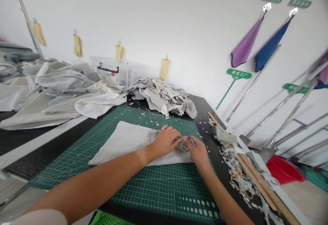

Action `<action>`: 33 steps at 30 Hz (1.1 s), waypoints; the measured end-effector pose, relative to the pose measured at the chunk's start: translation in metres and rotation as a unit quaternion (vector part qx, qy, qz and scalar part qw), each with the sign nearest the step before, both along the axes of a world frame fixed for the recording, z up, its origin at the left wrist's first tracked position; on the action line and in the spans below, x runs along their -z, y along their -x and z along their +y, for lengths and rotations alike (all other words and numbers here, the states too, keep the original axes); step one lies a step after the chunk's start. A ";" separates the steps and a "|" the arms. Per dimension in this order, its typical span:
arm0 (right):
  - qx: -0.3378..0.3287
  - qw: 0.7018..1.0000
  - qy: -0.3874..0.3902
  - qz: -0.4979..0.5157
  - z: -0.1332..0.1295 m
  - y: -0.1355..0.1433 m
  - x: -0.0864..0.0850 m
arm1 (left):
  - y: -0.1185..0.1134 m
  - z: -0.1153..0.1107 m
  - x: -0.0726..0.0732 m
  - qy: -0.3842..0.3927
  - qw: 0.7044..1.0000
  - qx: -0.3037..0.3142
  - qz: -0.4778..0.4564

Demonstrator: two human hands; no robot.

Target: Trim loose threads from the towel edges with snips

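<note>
Slim tool (191,140) partly hidden in the right grip (200,152), green basket (109,219) cut off by the bottom edge

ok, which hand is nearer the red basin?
Right. The right hand is at the pale cloth's right end, left of the red basin; the left hand, over the cloth too, is farther left from it.

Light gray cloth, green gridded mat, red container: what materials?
Light gray sheet of cloth: matte textile, by its soft creases; fiber unclear. Green, gridded flat mat: probably plastic or vinyl, low sheen; printed white lines. Red, wide-mouthed container: likely smooth molded plastic; even color, curved rim.
</note>
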State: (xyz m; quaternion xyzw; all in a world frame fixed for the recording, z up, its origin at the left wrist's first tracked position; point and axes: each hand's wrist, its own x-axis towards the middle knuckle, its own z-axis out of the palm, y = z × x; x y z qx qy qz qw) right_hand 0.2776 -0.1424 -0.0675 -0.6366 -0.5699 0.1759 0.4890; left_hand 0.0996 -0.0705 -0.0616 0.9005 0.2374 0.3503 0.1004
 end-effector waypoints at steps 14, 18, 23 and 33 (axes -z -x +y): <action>-0.012 1.000 0.001 -0.021 -0.002 0.000 -0.003 | -0.001 0.003 -0.001 0.019 0.999 -0.017 -0.028; -0.004 1.000 0.001 -0.020 -0.002 0.000 -0.002 | 0.000 0.001 -0.002 0.021 0.999 -0.027 -0.031; 0.009 0.999 0.000 -0.040 -0.002 -0.002 -0.003 | -0.002 0.002 0.001 0.040 0.999 -0.008 -0.029; -0.004 1.000 -0.015 -0.024 -0.003 -0.002 -0.007 | -0.001 0.002 -0.002 0.057 0.997 -0.018 -0.046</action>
